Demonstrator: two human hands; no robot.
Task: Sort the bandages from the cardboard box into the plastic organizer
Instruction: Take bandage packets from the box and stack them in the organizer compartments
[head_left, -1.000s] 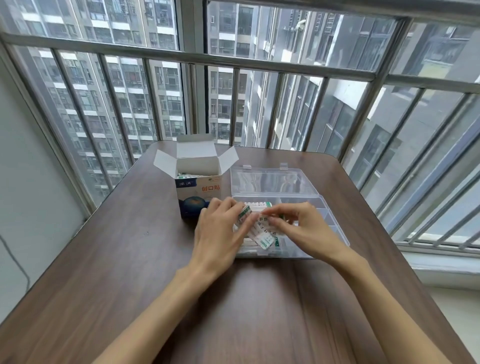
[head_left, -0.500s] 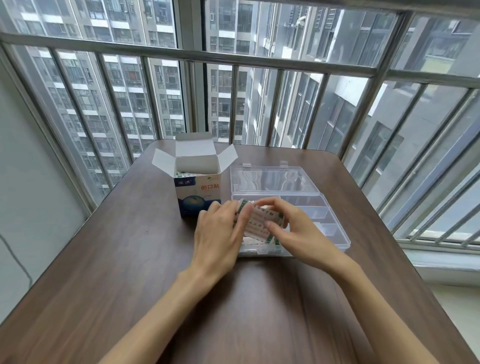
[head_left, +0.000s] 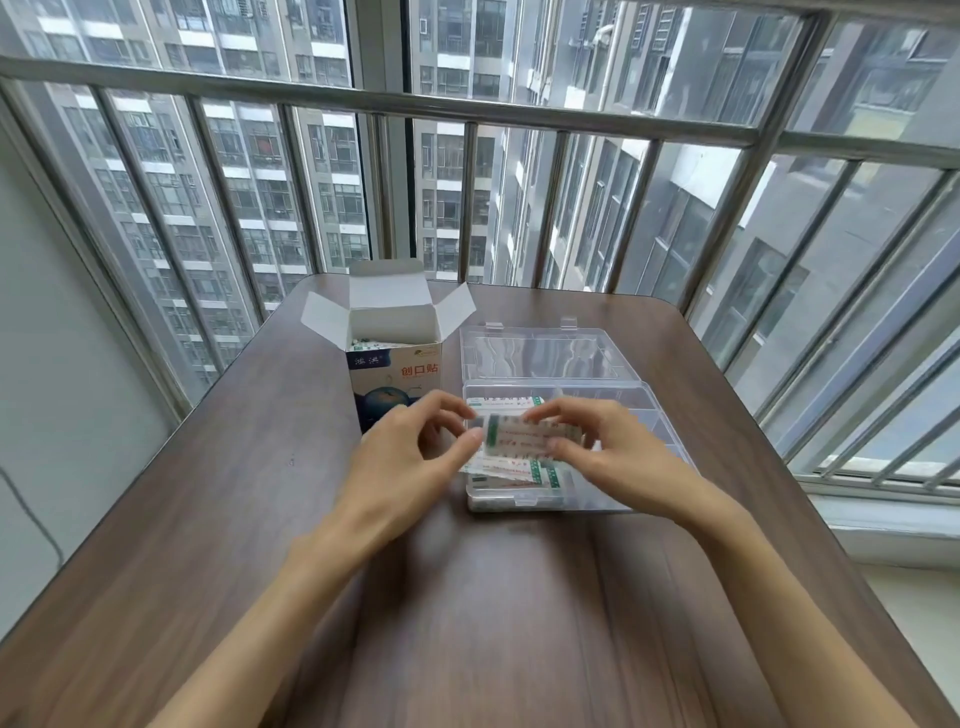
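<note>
Both hands are working over the left end of the plastic organizer (head_left: 644, 415), which is lying open on the table (head_left: 260, 519) with its clear lid folded back toward the window railing (head_left: 467, 111). The left hand (head_left: 400, 467) and the right hand (head_left: 613, 452) are together holding a small stack of bandages (head_left: 519, 434) just above the left compartment. The left thumb and fingers are curled and pinching the stack at its left end, where a green stripe is showing; the right fingers are pinching it along the right part, with the index finger lying over the top edge.

The long axis of the stack is running left to right, almost level, so each hand is having one end of it. More bandages (head_left: 514, 467) are already lying in the compartment directly below, some of them a little crooked, with one corner sticking toward the near wall. The lower pile is also lying mostly left to right, so I judge that the stack needs only to go straight down, with no turning. Both hands are equally near.

The cardboard box (head_left: 395, 374) is standing just beside the organizer on its left, flaps open, and some bandages are still visible inside, so the sorting is probably not finished
</note>
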